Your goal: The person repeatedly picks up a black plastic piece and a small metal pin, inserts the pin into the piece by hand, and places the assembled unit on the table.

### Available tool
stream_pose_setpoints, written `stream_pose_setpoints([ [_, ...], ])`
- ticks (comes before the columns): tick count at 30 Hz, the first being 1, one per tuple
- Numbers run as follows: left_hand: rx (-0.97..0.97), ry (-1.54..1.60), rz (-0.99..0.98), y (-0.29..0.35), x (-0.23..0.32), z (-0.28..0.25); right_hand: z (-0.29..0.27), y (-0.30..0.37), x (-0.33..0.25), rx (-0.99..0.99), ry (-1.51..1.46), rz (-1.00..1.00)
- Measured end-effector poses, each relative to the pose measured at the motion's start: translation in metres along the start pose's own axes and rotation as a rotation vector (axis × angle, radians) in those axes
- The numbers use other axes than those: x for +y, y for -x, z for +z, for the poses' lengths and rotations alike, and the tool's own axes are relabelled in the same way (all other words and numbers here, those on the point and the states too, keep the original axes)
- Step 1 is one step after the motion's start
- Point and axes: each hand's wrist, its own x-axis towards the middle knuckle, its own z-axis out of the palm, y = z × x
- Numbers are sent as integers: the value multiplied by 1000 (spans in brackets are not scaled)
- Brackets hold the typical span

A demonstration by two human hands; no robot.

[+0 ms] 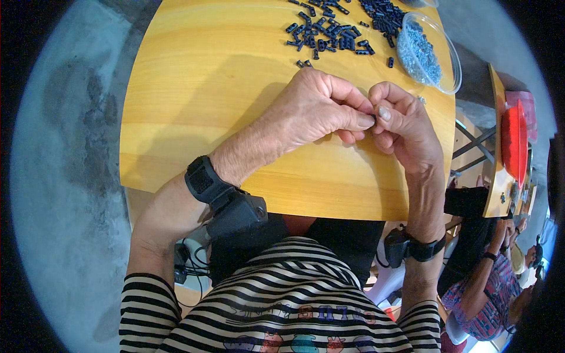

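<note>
Above the near right part of the table, my left hand [321, 106] and my right hand [409, 123] meet fingertip to fingertip. Both are closed in a pinch. A sliver of a small black piece [373, 118] shows between the fingertips; most of it is covered, and what my right fingers hold besides it cannot be seen. Just beyond my hands lies a loose spread of small black plastic pieces [326, 35], some with holes. A clear round tub [457, 73] of small silvery-blue parts [419, 56] stands beyond my right hand.
A denser heap of black pieces [385, 16] lies beside the tub on the yellow wooden table [194, 88]. Off to the right, a red tray [514, 144] sits on another table, with a seated person [485, 300] near it. Cables [197, 265] hang below the near edge.
</note>
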Motion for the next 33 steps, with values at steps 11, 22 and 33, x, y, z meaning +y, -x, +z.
stream_pose_setpoints([
  [11,-75,193,-40,-2,0,-4,-5,0,2,-53,-186,-12],
  [22,-124,250,-60,0,2,-6,-9,-5,6,-111,-179,-27],
  [33,-92,266,-49,-1,-2,-6,2,5,10,-10,-235,-120],
])
